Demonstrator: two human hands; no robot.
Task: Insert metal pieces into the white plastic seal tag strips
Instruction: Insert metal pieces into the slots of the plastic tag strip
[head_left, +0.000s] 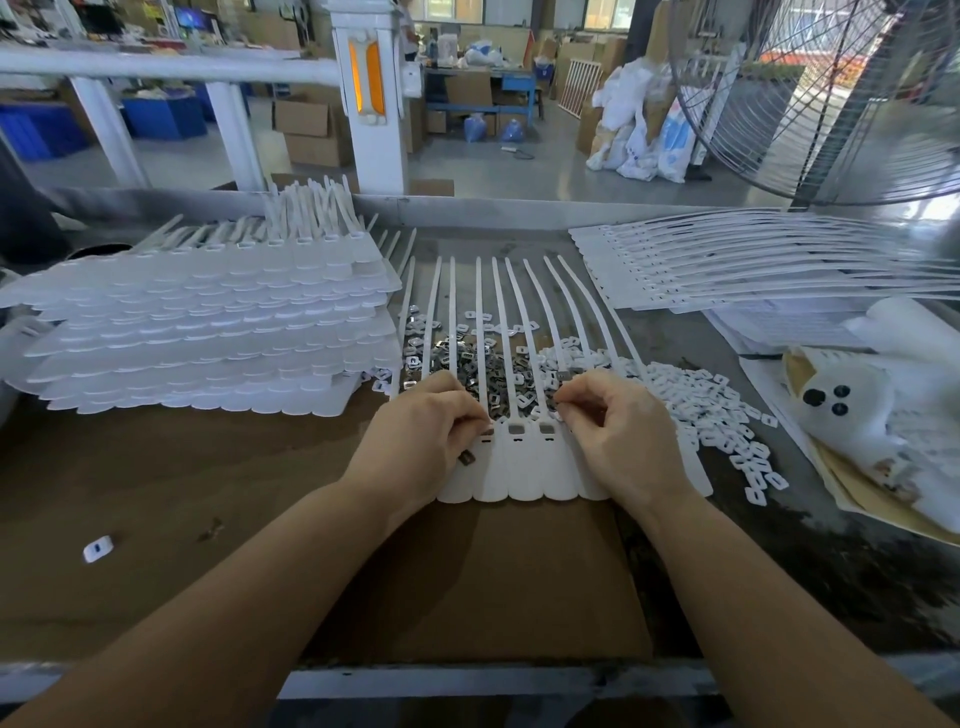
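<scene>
Brown cardboard (156, 493) covers the bench, where a joined row of white seal tag strips (524, 467) lies partly hidden under both hands. Left hand (421, 436) and right hand (618, 431) curl their fingertips at the tag slots; what they pinch is too small to tell. Metal pieces (467, 364) lie heaped just beyond.

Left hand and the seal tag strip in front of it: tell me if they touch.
Touching. The head view shows the left hand lying on the seal tag strip, its fingertips pressed at the slot end.
</scene>
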